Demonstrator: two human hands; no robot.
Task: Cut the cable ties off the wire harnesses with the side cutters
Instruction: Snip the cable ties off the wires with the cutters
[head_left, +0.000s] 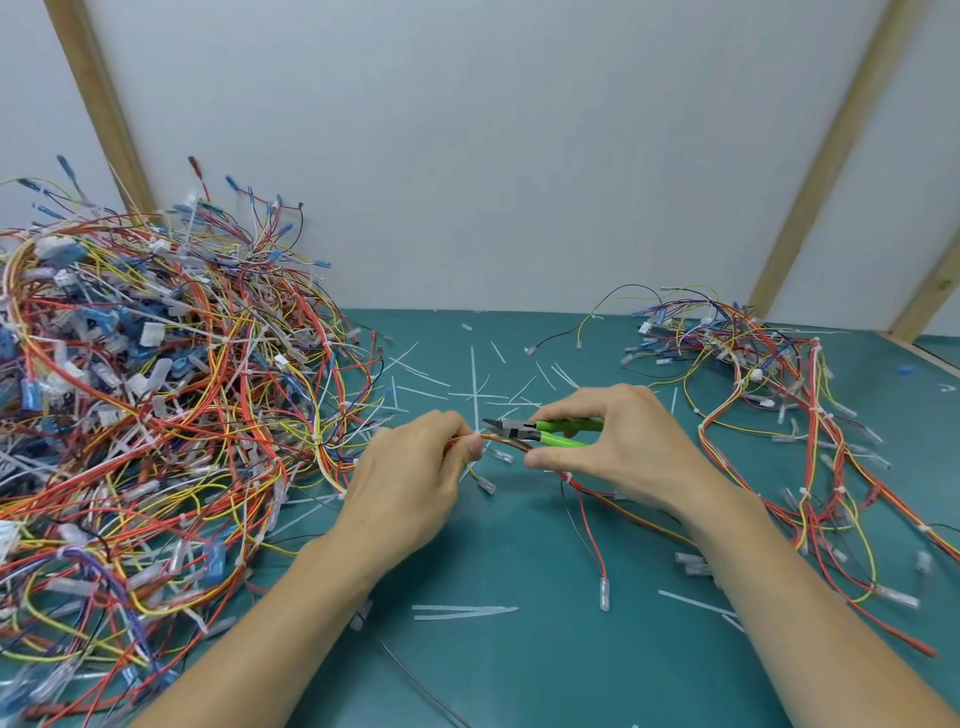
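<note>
My left hand (415, 467) pinches a thin bundle of red, orange and yellow wires (587, 491) that runs across the table's middle toward the right. My right hand (618, 441) grips the green-handled side cutters (540, 431), whose dark jaws point left and sit at the bundle just beside my left thumb. A white cable tie (567, 476) wraps the same bundle below my right thumb. Whether the jaws are around a tie is too small to tell.
A big tangled heap of harnesses (156, 415) fills the left of the green mat (519, 675). A smaller spread of harnesses (779, 405) lies at the right. Several cut white tie strips (472, 379) litter the mat. A white wall with wooden battens (826, 156) stands behind.
</note>
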